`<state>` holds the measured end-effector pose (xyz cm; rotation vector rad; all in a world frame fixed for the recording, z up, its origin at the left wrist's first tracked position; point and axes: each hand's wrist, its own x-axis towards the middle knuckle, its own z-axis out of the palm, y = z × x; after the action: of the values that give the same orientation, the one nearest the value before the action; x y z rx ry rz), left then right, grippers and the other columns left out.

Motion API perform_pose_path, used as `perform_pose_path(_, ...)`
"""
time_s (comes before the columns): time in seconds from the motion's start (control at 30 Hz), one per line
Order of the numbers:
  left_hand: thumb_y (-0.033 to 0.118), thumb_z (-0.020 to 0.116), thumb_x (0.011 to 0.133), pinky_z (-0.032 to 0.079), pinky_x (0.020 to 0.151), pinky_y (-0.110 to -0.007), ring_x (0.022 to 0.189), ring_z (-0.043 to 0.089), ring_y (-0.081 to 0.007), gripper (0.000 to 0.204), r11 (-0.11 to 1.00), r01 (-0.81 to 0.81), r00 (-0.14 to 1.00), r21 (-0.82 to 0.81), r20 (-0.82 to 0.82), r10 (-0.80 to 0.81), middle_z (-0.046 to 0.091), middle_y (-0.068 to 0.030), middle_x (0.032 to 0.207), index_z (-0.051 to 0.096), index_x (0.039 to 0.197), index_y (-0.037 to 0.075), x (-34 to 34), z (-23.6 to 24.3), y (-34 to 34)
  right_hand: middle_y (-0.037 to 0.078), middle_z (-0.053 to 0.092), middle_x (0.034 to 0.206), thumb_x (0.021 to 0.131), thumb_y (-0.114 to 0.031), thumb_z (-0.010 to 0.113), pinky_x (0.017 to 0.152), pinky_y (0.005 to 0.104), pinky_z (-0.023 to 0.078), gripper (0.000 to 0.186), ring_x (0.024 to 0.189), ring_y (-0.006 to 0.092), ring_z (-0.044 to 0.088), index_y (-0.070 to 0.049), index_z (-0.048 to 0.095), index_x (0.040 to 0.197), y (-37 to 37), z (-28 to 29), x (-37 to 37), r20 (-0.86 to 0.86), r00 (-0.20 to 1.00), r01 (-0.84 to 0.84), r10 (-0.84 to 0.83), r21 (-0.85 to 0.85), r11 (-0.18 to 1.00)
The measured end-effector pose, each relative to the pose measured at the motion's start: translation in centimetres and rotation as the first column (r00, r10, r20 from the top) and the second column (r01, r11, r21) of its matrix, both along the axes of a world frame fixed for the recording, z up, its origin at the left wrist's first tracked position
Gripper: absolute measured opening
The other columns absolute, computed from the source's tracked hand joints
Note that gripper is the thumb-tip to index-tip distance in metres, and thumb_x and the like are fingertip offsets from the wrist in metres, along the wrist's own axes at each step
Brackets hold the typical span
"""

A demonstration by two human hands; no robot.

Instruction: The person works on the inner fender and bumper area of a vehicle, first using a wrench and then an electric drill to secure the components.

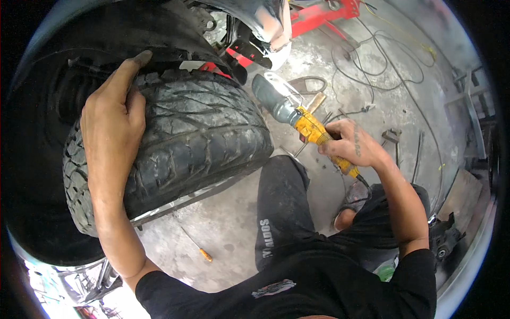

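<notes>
The two hands are well apart. The left hand lies over the top of a big black tyre, its index finger stretched toward the far edge of the tread; the other fingers are hidden, so I cannot tell whether they grip. The right hand is wrapped round the yellow handle of a work lamp, whose grey head and wire guard tilt up and left, near the right end of the tyre. The tyre sits under a dark wheel arch, on the left, with a silver wheel rim showing along its lower side. Below the hands are the person's dark trousers. On the grey concrete floor lies a screwdriver with an orange handle. Farther off, black cable loops across the floor, near a red metal frame at the top
</notes>
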<state>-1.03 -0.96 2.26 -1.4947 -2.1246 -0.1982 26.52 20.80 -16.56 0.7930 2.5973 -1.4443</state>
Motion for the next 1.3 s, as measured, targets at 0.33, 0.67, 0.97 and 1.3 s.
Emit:
perform_pose_path(0.33,-0.004,0.058,0.086,0.055,0.085,-0.043,0.091,0.073,-0.0362,0.044,0.999,-0.026,1.000,-0.021,0.002,0.026,0.073,-0.0199,0.109,0.071,0.127,0.009,0.1,0.3,0.3,0.032,0.065,0.080,0.078,-0.040,0.070,0.072,0.0512,0.052,0.050,0.077,0.0472,0.067,0.009,0.067,0.085,0.3,-9.0,-0.8,0.149,0.987,0.032,-0.063,0.201,0.979)
perform_pose_path(0.67,-0.004,0.060,0.086,0.055,0.087,-0.042,0.094,0.073,-0.0356,0.044,1.000,-0.012,1.000,-0.019,0.006,0.012,0.074,-0.0192,0.110,0.070,0.126,0.009,-0.5,-0.5,0.6,0.025,0.072,0.088,0.082,-0.044,0.077,0.080,0.0492,0.057,0.051,0.085,0.0418,0.072,0.005,0.069,0.096,-4.5,-30.1,0.6,0.247,0.953,0.056,-0.175,0.425,0.903)
perform_pose_path(0.97,-0.003,0.057,0.091,0.048,0.106,-0.041,0.127,0.064,-0.0362,0.046,0.985,-0.112,0.991,-0.132,0.057,0.120,0.069,-0.0217,0.130,0.065,0.135,0.007,-0.3,-0.4,1.0,0.024,0.072,0.094,0.089,-0.038,0.073,0.079,0.0491,0.057,0.043,0.093,0.0395,0.072,0.002,0.064,0.104,-6.0,-35.2,0.4,0.304,0.905,0.181,-0.297,0.358,0.916)
perform_pose_path(1.3,-0.006,0.059,0.086,0.054,0.095,-0.040,0.107,0.071,-0.0396,0.044,0.998,-0.014,1.000,-0.057,0.024,0.015,0.074,-0.0195,0.118,0.068,0.128,0.005,-1.9,-1.7,1.8,0.026,0.065,0.133,0.104,-0.032,0.052,0.102,0.0440,0.050,0.053,0.118,0.0453,0.063,-0.002,0.052,0.147,0.8,-20.1,-20.6,-0.639,0.706,0.377,-0.305,-0.026,0.926)
